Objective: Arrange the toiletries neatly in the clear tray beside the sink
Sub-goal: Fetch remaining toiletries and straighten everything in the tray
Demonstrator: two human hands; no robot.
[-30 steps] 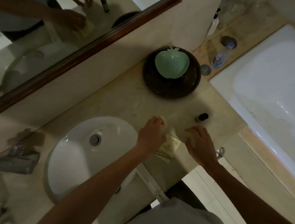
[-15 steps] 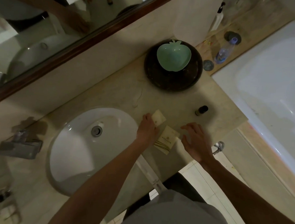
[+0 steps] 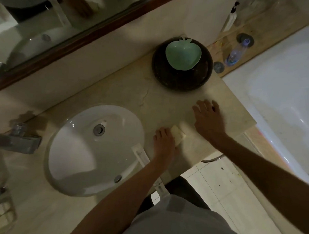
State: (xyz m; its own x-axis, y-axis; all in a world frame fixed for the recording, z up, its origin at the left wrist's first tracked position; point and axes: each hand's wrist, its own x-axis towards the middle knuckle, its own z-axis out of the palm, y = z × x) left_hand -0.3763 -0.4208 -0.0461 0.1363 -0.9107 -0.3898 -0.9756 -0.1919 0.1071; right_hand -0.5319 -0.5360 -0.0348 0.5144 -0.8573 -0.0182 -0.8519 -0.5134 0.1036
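Nearest us, at the front edge of the bench (image 3: 168, 103), a long white packet (image 3: 141, 156) lies along the right rim of the sink (image 3: 73, 166), running under our left forearm and out past the edge. Just beyond it our left hand (image 3: 164, 145) rests palm down on the bench, its fingers (image 3: 158, 133) curled over a small pale packet (image 3: 178, 135) that sticks out on the right of the hand; the hand presses or grips that packet, touching it. Our right hand (image 3: 207, 119) is further in and to the right, near the right edge of the bench, palm down with its fingers (image 3: 202, 104) spread wide over the bare surface; something dark shows between two of them, too small for us to make out, and we cannot tell whether it is held.

To the left, past the sink, a tap (image 3: 16, 141) stands near the left side of the bench, and at the near left corner we see a clear tray (image 3: 1, 211) with something pale inside, blurred.

Further back, toward the right rear corner, a dark round bowl (image 3: 171, 77) holds a green apple-shaped dish (image 3: 183, 54). Behind it a plastic bottle (image 3: 236, 53) lies on the ledge by the bathtub (image 3: 284, 83). A mirror (image 3: 39, 27) runs along the wall at the back.
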